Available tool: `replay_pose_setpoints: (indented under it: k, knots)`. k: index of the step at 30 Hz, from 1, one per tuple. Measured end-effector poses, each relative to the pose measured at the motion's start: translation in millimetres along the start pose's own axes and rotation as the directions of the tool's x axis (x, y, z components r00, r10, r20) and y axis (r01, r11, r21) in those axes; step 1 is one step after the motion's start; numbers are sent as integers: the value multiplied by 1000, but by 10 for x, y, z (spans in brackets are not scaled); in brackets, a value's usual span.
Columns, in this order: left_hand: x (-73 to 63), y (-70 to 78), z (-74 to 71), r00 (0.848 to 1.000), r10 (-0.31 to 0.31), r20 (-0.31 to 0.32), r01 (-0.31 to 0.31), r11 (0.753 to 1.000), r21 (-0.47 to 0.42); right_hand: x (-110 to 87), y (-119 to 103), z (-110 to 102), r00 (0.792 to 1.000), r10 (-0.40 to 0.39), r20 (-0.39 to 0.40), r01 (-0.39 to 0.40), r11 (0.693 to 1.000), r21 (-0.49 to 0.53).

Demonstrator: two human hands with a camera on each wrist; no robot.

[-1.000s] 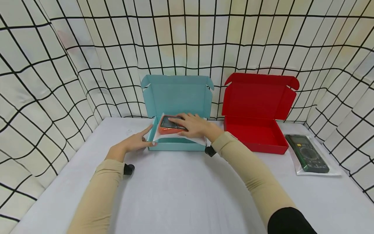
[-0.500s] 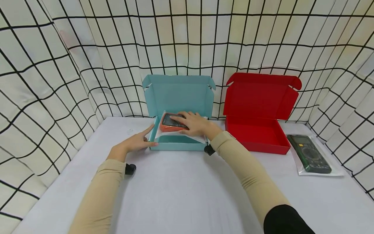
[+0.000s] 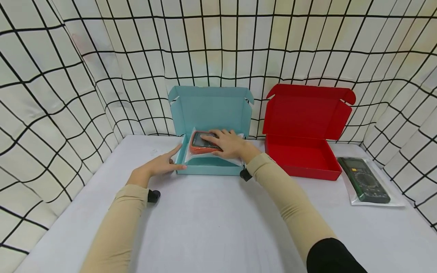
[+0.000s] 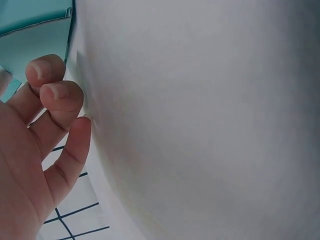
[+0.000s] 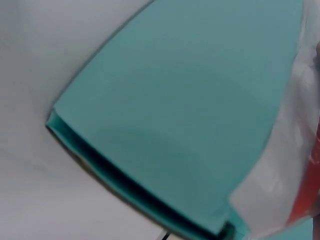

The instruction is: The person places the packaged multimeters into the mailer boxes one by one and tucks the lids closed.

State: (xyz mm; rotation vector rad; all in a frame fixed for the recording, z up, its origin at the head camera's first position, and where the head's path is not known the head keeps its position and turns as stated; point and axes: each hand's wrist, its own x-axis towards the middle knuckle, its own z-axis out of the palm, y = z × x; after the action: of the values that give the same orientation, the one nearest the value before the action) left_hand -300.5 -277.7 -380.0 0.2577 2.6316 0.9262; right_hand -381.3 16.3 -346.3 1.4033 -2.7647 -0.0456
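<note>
A red-and-black multimeter (image 3: 201, 143) in a clear plastic bag (image 3: 232, 160) lies inside the open light-blue box (image 3: 209, 171). My right hand (image 3: 229, 145) grips it from above, thumb along its near edge and index finger over its face; the hand covers its right end. In the right wrist view, the bag (image 5: 280, 185) hangs near the box wall (image 5: 175, 100). My left hand (image 3: 158, 165) touches the box's front left corner, index finger straight along the left wall and thumb at the front wall. Its other fingers (image 4: 67, 105) hang loosely bent in the left wrist view.
Right of the blue box stands an open red box (image 3: 300, 167), lid up. A dark green bagged multimeter (image 3: 365, 180) lies at the far right of the white table (image 3: 211, 227). A white curtain with a black grid (image 3: 225, 49) closes in the back and sides.
The whole scene shifts slightly to the right in the head view. Both hands keep their places at the blue box and multimeter, with almost no other visible movement.
</note>
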Motion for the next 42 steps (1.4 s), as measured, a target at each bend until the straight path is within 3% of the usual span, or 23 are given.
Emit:
replay_pose_setpoints:
  k: [11, 19, 27, 34, 42]
  knots:
    - [-66, -18, -28, 1000, -5, -11, 5, 1000, 10, 83, -94, 47, 1000, -20, 0, 20, 998, -63]
    - [-40, -26, 1, 1000, -2, -5, 2, 1000, 4, 123, -103, 25, 1000, -18, -8, 17, 996, -84]
    - [-1, -13, 30, 1000, -2, -2, 2, 1000, 7, 125, -98, 98, 1000, -4, 20, 5, 998, -65]
    - [-21, 31, -35, 1000, 7, 1, -7, 1000, 10, 102, -86, 188, 1000, 16, 16, -16, 1000, 22]
    - [9, 15, 1, 1000, 10, 18, -10, 1000, -12, 73, -74, 300, 997, 26, 67, -30, 998, 60]
